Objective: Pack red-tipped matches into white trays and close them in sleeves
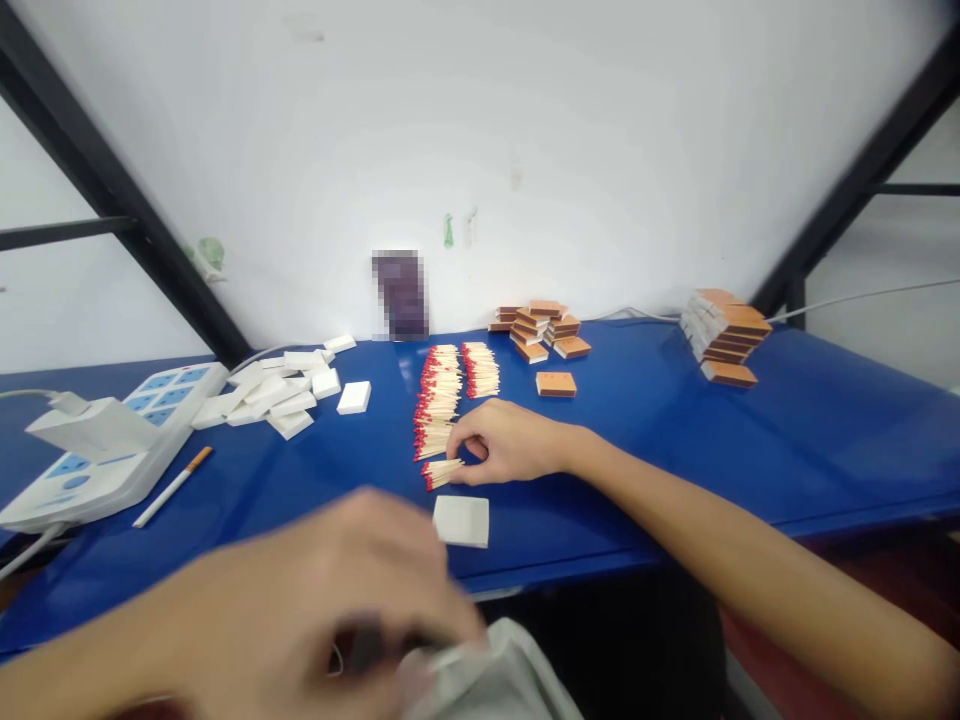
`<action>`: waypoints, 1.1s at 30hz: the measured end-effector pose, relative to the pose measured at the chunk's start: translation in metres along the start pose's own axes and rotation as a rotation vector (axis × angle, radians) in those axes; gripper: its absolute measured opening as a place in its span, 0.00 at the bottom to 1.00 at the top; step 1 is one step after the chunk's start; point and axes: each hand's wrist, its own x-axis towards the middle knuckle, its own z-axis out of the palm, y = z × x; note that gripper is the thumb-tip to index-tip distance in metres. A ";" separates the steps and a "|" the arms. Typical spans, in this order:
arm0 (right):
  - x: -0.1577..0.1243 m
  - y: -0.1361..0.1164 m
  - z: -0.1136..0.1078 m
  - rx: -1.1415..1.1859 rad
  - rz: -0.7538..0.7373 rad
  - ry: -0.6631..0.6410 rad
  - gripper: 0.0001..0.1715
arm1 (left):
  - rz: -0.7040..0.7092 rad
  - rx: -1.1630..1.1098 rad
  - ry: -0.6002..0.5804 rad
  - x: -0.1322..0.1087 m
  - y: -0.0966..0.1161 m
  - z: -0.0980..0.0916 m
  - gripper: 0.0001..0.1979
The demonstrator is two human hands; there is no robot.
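Observation:
My right hand (510, 442) is closed, thumb and forefinger pinching the bare ends of a small bunch of matches (438, 470) on the blue table. Their red heads point left. Just beyond lie a long row of matches (437, 390) and a shorter row (481, 370) to its right. A white matchbox tray (461, 522) lies near the table's front edge, below the pinched bunch. My left hand (337, 590) is in front of the table, blurred by motion. Its fingers curl close to light grey cloth (506, 675); whether they grip it cannot be made out.
White trays (270, 390) lie heaped at left, with one (354, 398) apart. Orange matchboxes (536, 325) are piled at the wall, one (556, 384) lies nearer, and a stack (724, 330) stands right. A power strip (112, 450) and a cigarette (172, 488) occupy the left side.

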 end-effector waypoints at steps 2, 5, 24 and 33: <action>0.000 0.000 0.000 0.000 0.006 0.000 0.11 | -0.198 0.024 0.347 -0.003 -0.038 0.000 0.20; 0.000 -0.001 0.000 0.010 0.026 0.014 0.11 | -0.239 0.052 0.736 -0.003 -0.081 0.010 0.12; 0.001 -0.004 -0.001 0.024 0.099 -0.008 0.10 | -0.104 0.167 0.755 0.014 -0.075 0.045 0.16; 0.001 -0.003 0.001 0.036 0.112 -0.010 0.11 | -0.224 0.091 0.795 0.007 -0.092 0.044 0.14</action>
